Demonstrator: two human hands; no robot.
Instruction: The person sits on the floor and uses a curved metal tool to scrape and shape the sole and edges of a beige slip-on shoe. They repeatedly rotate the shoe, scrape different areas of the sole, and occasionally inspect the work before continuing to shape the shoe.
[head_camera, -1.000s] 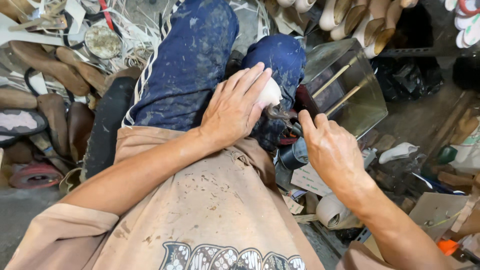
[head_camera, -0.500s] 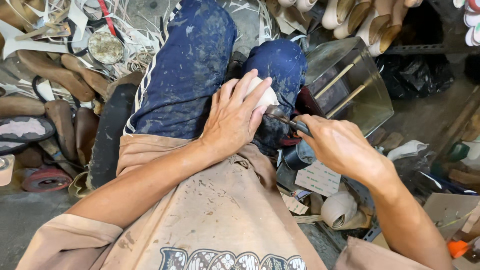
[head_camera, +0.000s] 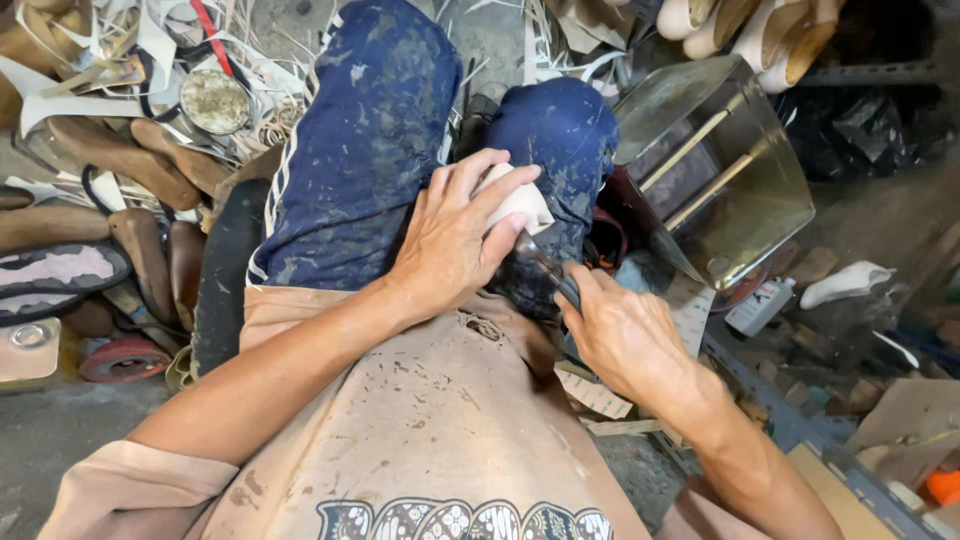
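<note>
The left hand (head_camera: 455, 245) is closed over a pale shoe piece (head_camera: 515, 200), pressing it against the person's knee, which is covered by dark blue, dust-stained trousers (head_camera: 370, 150). The fingers wrap across the top of the piece and the thumb sits under it, so only its whitish end shows past the fingertips. The right hand (head_camera: 620, 325) is closed around the handle of a dark metal tool (head_camera: 545, 265), gripping it tightly; the tool's head touches the lower edge of the shoe piece, just beside the left thumb. What kind of tool it is cannot be told, as the hand hides most of it.

The person sits low over the floor (head_camera: 60, 440) in a stained tan shirt (head_camera: 420, 430). At the left edge of the floor lie brown wooden shoe forms (head_camera: 120, 165), a flat sole (head_camera: 60, 270) and loose pale strips. To the right of the knee stands a clear glass box (head_camera: 730, 170), with a small white bottle (head_camera: 758, 305) near its lower corner and a white shoe form (head_camera: 845, 283) just beyond that
</note>
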